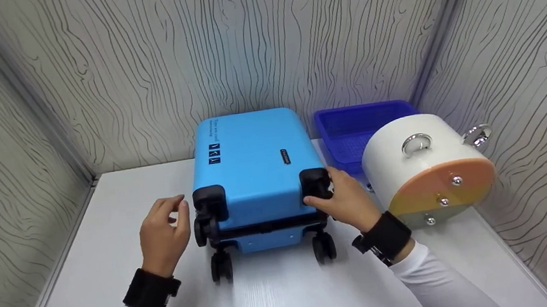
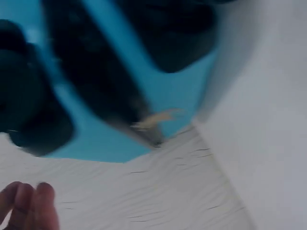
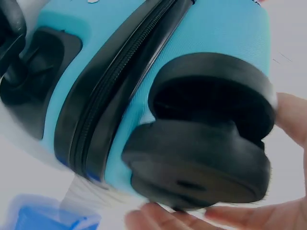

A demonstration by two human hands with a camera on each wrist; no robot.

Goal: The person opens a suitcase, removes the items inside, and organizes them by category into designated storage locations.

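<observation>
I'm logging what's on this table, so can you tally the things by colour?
Blue: 2, the suitcase and the basket
White: 1, the drum with an orange-yellow end
Total: 3

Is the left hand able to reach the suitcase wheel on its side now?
Probably yes. The left hand hovers open just beside the near-left wheel of the blue suitcase, with only bare table between them.
</observation>
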